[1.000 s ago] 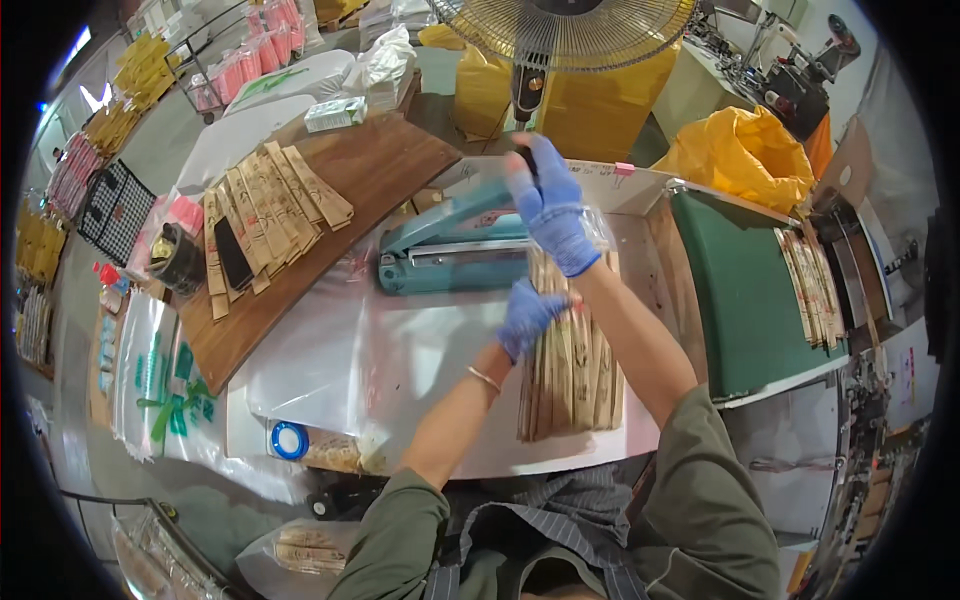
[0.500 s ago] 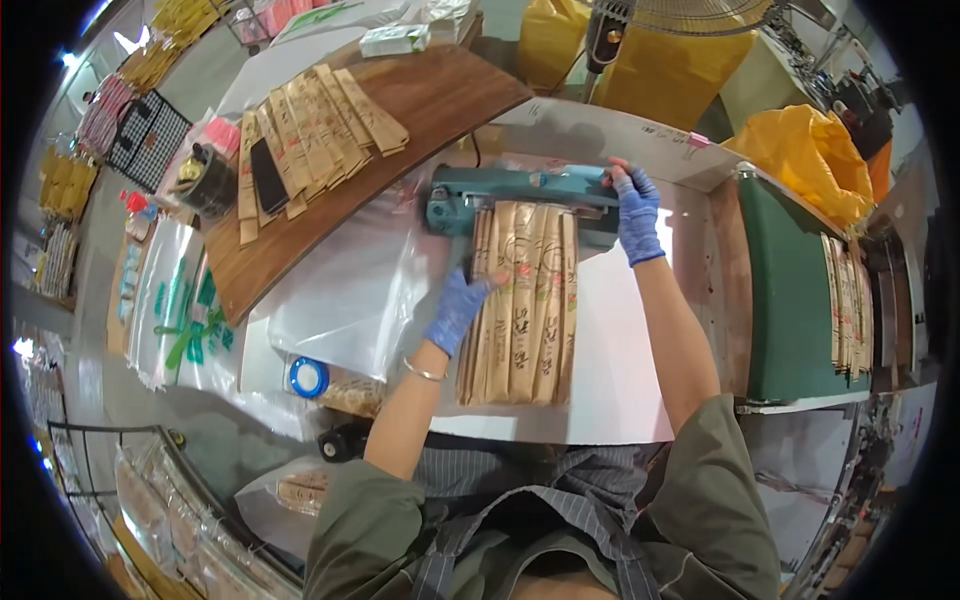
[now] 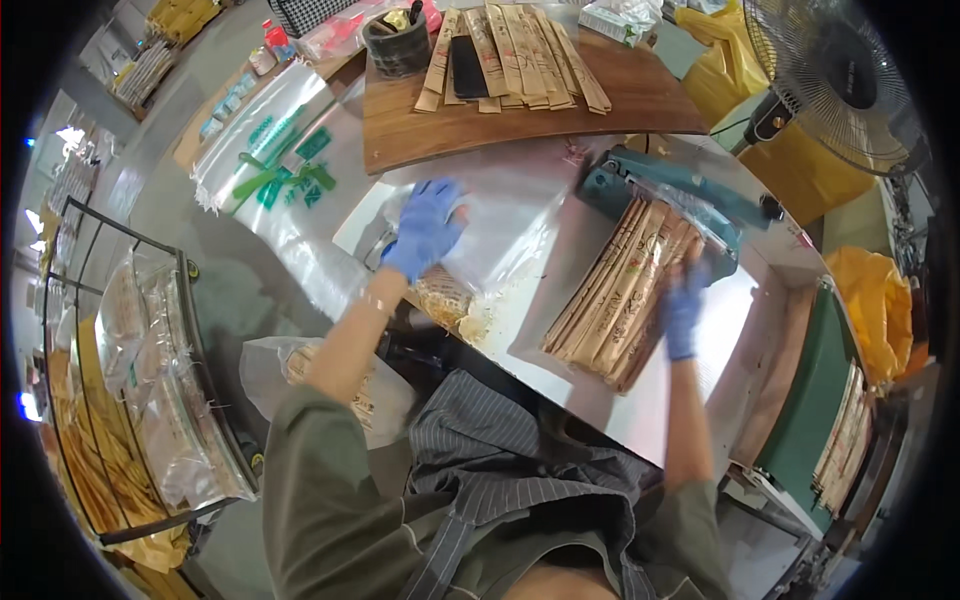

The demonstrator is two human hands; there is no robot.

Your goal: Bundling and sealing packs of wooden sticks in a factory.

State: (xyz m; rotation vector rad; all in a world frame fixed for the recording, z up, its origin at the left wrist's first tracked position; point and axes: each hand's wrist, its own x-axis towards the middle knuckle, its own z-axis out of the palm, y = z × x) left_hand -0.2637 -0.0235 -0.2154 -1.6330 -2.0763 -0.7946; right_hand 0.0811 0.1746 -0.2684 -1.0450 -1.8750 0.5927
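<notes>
Your left grip [image 3: 425, 228], gloved in blue, lies palm down at the left edge of the flat clear bags [image 3: 515, 225]; its fingers lie close together with the thumb apart, and whether it pinches anything cannot be told. Your right grip [image 3: 684, 305], blurred, is at the right edge of the bundle of paper packets [image 3: 620, 290]; you cannot tell whether it is spread or pinching. The bundle lies just left of that grip on the white surface [image 3: 735, 335], inside a clear sleeve [image 3: 690, 212] whose far end meets the teal lever device [image 3: 625, 165] beyond the same grip.

Containers about your left grip: beyond it and to the left, green-printed plastic bags [image 3: 285, 165]; straight beyond, on the brown board [image 3: 550, 135], a dark pot [image 3: 395, 52] holding small items too indistinct to name; toward you, partly behind your forearm, a translucent bag [image 3: 390, 412] with further packets inside; well to the left, a wire cart [image 3: 170, 521] loaded with clear packages [image 3: 150, 370]. Right of your right grip stands an orange-yellow sack [image 3: 868, 310], its contents hidden.
</notes>
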